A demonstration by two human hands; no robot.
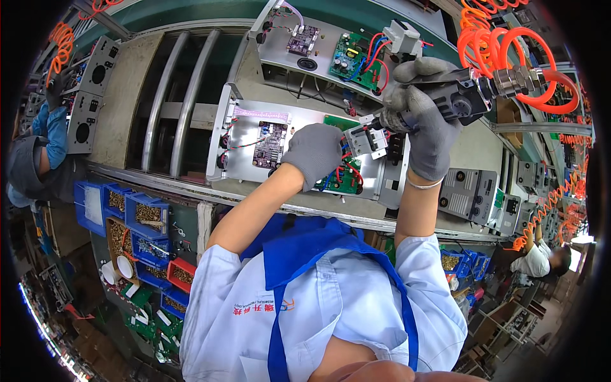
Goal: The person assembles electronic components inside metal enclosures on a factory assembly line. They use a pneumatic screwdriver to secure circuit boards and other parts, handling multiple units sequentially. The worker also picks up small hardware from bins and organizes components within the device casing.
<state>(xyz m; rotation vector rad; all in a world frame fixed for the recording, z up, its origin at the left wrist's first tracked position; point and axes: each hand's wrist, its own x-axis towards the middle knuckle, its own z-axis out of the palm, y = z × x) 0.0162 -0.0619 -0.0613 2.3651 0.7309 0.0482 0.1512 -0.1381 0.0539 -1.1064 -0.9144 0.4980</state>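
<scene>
My gloved right hand (428, 130) is wrapped round a black air screwdriver (455, 100), held sideways with its nose toward the left. The nose reaches a white circuit breaker (367, 140) with metal terminals. My gloved left hand (313, 156) is closed at the breaker's left side, its fingertips partly hidden by the breaker and wires. Below both sits an open metal chassis (245, 159), carrying a purple circuit board (270, 145) and a green circuit board (347, 181) with red and blue wires. My left hand covers part of the green board.
Behind stands a second open chassis (277, 54) with its own white breaker (402, 39). An orange coiled hose (509, 48) runs from the screwdriver. Blue bins (147, 213) of screws and a red bin (181, 274) are at left. Co-workers (38, 153) sit at both sides. Metal rollers (184, 102) lie left.
</scene>
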